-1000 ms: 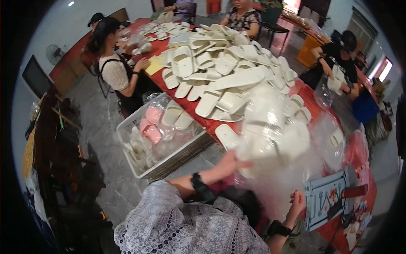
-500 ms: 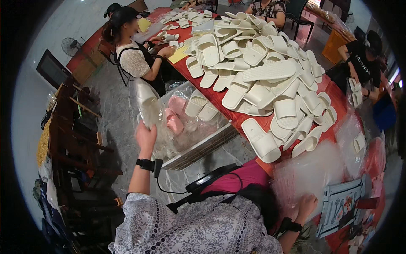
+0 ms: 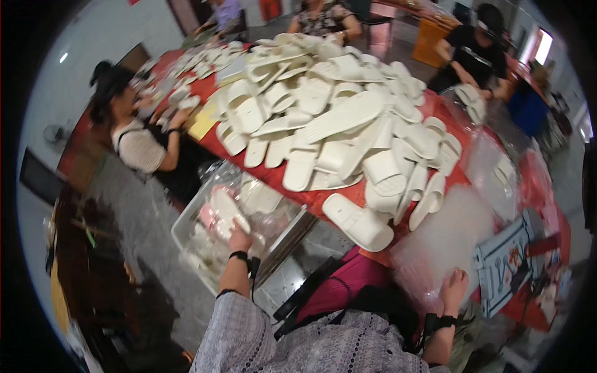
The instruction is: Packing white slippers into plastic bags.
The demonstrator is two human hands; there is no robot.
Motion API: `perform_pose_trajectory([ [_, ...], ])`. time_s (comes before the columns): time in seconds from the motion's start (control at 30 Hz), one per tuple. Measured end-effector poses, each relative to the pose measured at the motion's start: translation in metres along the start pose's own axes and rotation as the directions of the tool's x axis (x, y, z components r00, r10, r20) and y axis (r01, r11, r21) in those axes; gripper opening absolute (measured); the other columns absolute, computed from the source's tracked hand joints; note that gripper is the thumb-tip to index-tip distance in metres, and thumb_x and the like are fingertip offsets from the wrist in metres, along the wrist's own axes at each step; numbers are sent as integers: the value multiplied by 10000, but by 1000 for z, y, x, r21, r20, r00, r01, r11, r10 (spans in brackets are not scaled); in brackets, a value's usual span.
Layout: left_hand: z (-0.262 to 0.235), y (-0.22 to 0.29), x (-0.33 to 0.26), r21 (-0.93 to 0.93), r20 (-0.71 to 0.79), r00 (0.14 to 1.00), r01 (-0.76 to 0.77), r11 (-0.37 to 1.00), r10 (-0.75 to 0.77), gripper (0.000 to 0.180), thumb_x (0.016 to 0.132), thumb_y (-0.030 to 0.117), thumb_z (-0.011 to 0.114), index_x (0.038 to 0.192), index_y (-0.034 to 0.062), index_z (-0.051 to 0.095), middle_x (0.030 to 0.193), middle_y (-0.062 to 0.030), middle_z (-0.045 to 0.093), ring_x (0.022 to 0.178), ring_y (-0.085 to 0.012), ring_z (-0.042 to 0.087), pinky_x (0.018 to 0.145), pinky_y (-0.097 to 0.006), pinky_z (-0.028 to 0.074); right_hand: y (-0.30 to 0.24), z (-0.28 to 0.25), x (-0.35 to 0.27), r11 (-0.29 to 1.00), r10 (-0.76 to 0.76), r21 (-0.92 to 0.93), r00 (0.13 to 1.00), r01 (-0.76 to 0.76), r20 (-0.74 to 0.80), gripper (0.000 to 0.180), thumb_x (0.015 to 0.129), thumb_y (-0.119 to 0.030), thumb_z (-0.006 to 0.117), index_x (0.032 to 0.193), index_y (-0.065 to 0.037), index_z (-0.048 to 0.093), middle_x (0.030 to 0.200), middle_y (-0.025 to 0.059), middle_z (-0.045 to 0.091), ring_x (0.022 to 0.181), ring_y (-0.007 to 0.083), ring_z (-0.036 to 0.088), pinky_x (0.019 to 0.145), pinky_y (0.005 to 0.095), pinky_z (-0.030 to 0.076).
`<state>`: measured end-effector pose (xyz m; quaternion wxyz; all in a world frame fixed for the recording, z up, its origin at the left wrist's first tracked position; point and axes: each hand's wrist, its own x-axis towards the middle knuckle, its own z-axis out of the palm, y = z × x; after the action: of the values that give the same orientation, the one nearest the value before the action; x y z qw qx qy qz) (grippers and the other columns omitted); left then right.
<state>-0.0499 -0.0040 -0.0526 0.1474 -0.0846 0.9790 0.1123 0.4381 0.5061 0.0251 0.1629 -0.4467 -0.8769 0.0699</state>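
Observation:
My left hand (image 3: 239, 237) is closed on a pair of white slippers (image 3: 227, 208) in a clear bag. It reaches into the white crate (image 3: 185, 219), which stands low beside the table. Pink slippers (image 3: 206, 215) and other bagged white slippers (image 3: 260, 198) lie in the crate around it. My right hand (image 3: 455, 288) rests by the table's near edge, fingers curled, at the side of a stack of clear plastic bags (image 3: 444, 242). What those fingers hold, if anything, cannot be made out.
A big heap of white slippers (image 3: 336, 118) covers the red-topped table (image 3: 314, 198). A grey-blue patterned panel (image 3: 507, 264) stands at the right. One person (image 3: 140, 143) works at the left, another (image 3: 479, 56) at the far right, and others sit across the table.
My left hand has moved right and down with the bagged slippers, from the crate's left side into it. The whole view has shifted. My right hand stays by the plastic bags.

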Motion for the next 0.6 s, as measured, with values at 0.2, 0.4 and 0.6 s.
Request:
perform_pose_trajectory([
  [0.2, 2, -15, 27, 32, 131, 991, -44, 999, 39, 1119, 675, 310, 735, 1492, 92, 1, 1391, -352, 342, 1182, -412, 517, 986, -434, 443, -8, 0, 0, 997, 75, -17, 997, -75, 8, 454, 757, -140, 663, 1171, -7, 532, 1217, 246, 485, 1114, 418, 466, 956, 472, 390],
  [0.4, -15, -21, 31, -95, 238, 967, -74, 993, 95, 1260, 592, 479, 811, 1503, 91, 31, 1375, -335, 381, 1255, -406, 448, 1031, -410, 403, -7, 6, -9, 990, 136, -23, 991, -136, 2, 473, 760, -163, 661, 1192, -30, 521, 1254, 226, 456, 1156, 401, 436, 955, 484, 375],
  [0.6, -51, 40, -10, 106, -111, 952, -274, 956, 285, 1006, 692, 519, 751, 1447, 49, 280, 1391, -364, 327, 1287, -490, 346, 1088, -505, 271, -9, 0, -4, 988, 148, -50, 989, -148, -11, 399, 783, -159, 623, 1153, -44, 525, 1232, 205, 464, 1140, 381, 441, 929, 482, 374],
])
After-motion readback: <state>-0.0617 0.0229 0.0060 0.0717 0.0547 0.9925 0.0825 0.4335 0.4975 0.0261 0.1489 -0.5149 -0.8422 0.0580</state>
